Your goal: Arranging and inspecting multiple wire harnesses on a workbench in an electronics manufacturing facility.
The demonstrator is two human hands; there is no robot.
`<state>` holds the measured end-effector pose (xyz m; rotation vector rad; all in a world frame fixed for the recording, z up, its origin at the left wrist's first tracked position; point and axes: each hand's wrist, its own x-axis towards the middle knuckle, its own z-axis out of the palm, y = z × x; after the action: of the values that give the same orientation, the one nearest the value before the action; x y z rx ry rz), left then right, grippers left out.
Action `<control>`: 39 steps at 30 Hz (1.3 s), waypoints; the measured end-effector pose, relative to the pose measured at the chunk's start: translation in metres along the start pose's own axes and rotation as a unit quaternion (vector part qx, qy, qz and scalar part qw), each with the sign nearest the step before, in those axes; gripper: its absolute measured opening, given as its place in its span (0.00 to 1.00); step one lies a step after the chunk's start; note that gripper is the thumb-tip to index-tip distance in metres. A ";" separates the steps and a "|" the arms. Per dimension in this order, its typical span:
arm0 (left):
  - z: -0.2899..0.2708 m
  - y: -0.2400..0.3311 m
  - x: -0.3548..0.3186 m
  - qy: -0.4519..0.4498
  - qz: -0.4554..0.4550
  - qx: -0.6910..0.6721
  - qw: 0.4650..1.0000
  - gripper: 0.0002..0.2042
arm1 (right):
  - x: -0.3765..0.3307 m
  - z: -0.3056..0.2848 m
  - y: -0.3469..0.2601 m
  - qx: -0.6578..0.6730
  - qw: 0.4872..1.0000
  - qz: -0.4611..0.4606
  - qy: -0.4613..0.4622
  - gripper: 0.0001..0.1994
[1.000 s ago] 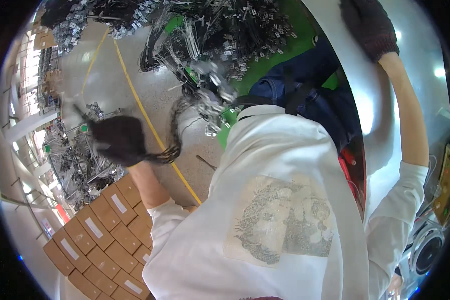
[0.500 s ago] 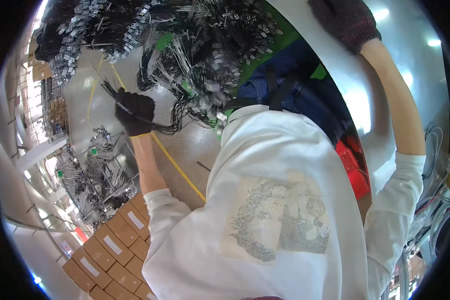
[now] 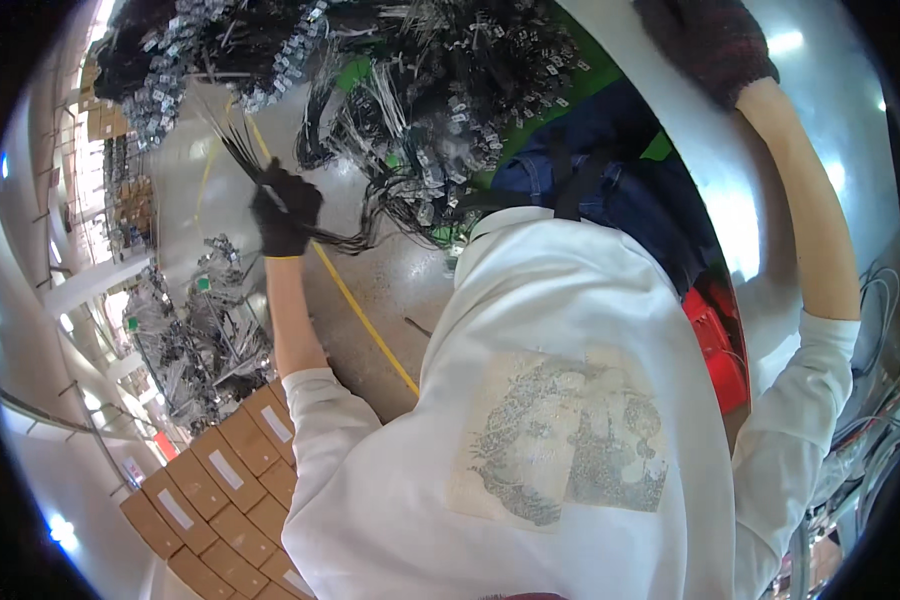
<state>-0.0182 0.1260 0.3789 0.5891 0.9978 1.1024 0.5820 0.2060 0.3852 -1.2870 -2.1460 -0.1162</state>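
Observation:
My left hand (image 3: 286, 210), in a black knit glove, is closed around a bundle of thin black cables (image 3: 342, 242). Loose cable ends fan out beyond the fist, while the other part trails right toward a large heap of black cables (image 3: 440, 130) with clear tags or connectors. In a dark glove, my right hand (image 3: 705, 45) lies over the shiny metal surface (image 3: 710, 185) at the upper right. Its fingers run out at the top of the view and are dark and blurred, so their grip does not show.
More tagged black cable bundles (image 3: 210, 50) hang at the upper left. Another cable pile (image 3: 205, 340) is at the left, above stacked cardboard boxes (image 3: 235, 450). A yellow line (image 3: 365, 320) marks the grey floor. A red object (image 3: 712, 345) sits beside my body under the metal edge.
The view has shifted slightly, so most things sit a little farther right. My left hand still grips the cables and has risen slightly, its bundle fanning upward. My right hand stays at the metal.

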 end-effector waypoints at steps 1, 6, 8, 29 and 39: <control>0.003 -0.017 0.006 0.114 0.000 0.004 0.993 0.26 | -0.002 -0.001 0.000 0.004 1.000 0.001 0.006 0.11; 0.046 -0.005 0.030 -0.027 0.010 0.050 0.998 0.28 | -0.002 -0.005 -0.008 -0.008 1.000 0.009 -0.011 0.12; 0.068 0.017 0.033 -0.057 0.020 0.043 0.997 0.28 | 0.002 0.000 -0.017 -0.021 0.999 -0.002 -0.029 0.11; 0.104 -0.050 0.097 -0.086 -0.016 0.276 0.957 0.18 | 0.012 0.201 -0.254 0.387 0.824 -0.058 -0.410 0.22; -0.083 -0.224 0.018 -0.165 -0.207 0.713 0.649 0.34 | -0.025 0.277 -0.209 0.735 0.524 0.357 -0.241 0.12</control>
<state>0.0121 0.0536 0.1527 1.6319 1.4473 -0.4624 0.2892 0.1832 0.1983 -0.8500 -0.9371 2.0904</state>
